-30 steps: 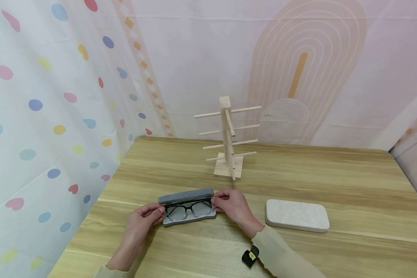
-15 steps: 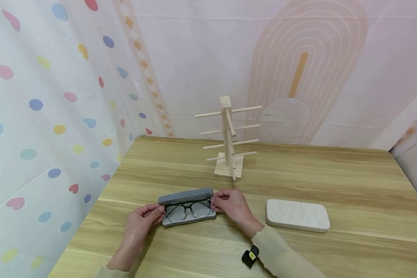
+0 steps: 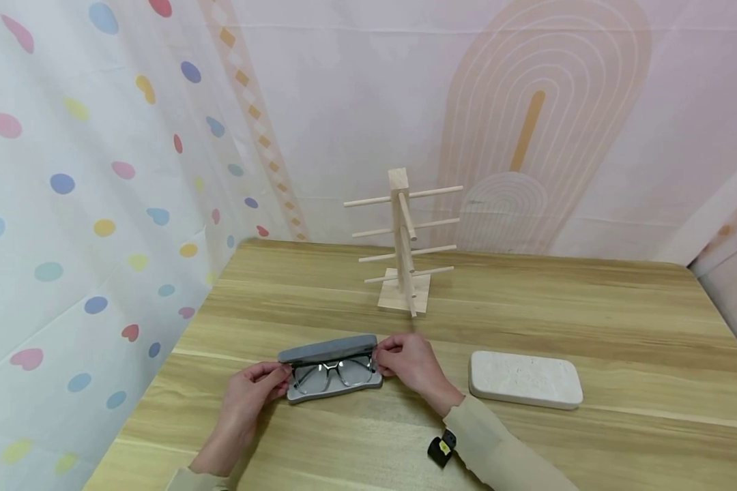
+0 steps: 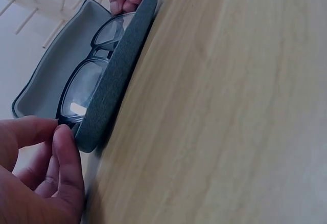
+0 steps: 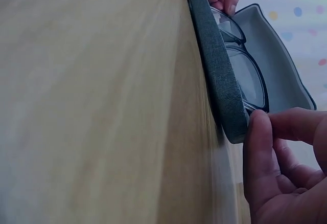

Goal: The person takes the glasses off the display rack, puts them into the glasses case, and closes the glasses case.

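Note:
A pair of eyeglasses [image 3: 354, 370], dark along the top and clear below, sits inside an open grey glasses case [image 3: 328, 349] on the table. My left hand [image 3: 252, 392] pinches the left end of the frame between thumb and index finger. At the opposite end, my right hand [image 3: 414, 366] pinches the right corner the same way. In the left wrist view, the lenses [image 4: 87, 88] stand partly behind the case's near wall [image 4: 120, 73], with the lid raised behind them. The temples are mostly hidden.
Behind the case stands a wooden display rack [image 3: 400, 232] with several thin pegs sticking out sideways and forward. A closed whitish glasses case [image 3: 525, 379] lies to the right on the wooden table [image 3: 589, 307]. Patterned curtains hang along the left and back.
The eyeglasses have tipped and settled slightly lower in the grey case, and bright reflections now show on the frame. Both hands keep their pinch and have barely moved.

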Demonstrator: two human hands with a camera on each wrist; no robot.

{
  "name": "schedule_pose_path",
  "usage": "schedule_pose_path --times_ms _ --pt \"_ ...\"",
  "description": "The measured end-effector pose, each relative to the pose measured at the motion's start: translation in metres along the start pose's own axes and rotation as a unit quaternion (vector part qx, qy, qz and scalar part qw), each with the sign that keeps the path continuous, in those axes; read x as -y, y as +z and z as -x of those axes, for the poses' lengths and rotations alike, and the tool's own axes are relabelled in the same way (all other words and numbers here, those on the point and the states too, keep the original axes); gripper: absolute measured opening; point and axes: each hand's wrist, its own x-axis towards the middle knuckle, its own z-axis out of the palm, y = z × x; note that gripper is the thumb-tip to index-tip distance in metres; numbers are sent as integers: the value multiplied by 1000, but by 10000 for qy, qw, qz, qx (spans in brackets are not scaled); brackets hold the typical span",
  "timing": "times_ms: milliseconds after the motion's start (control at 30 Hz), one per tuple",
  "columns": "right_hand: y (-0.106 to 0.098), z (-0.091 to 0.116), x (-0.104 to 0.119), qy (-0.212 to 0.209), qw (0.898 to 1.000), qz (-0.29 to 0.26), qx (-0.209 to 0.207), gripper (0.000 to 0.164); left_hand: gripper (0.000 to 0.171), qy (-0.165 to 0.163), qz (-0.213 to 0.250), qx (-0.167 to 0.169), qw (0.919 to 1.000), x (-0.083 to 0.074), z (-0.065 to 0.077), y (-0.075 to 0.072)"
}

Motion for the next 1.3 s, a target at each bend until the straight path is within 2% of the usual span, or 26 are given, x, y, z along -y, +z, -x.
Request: schedule_pose_path --times_ms 267,433,600,867,1033,1167,1300 --pt "0 -3 -1 -57 9982 597 -39 11 8 -25 -641 49 9979 -1 -5 -2" --pt "0 -6 0 -63 9971 759 -47 11 11 -31 -837 106 9964 0 -8 -2" --pt "-2 -6 0 -42 9975 699 26 11 14 -10 -907 186 9957 0 -9 -2" --pt "-9 -1 3 110 9992 371 102 18 20 187 -738 295 9967 0 -3 -9" --pt "-12 5 8 -76 9987 495 -61 27 25 382 -465 178 9980 -1 4 -13" --pt "-11 9 10 -333 9989 326 -40 35 34 392 -241 163 9988 -3 8 -15" --pt "-9 12 12 -259 9996 34 102 44 49 558 -102 263 9980 -4 12 -14"
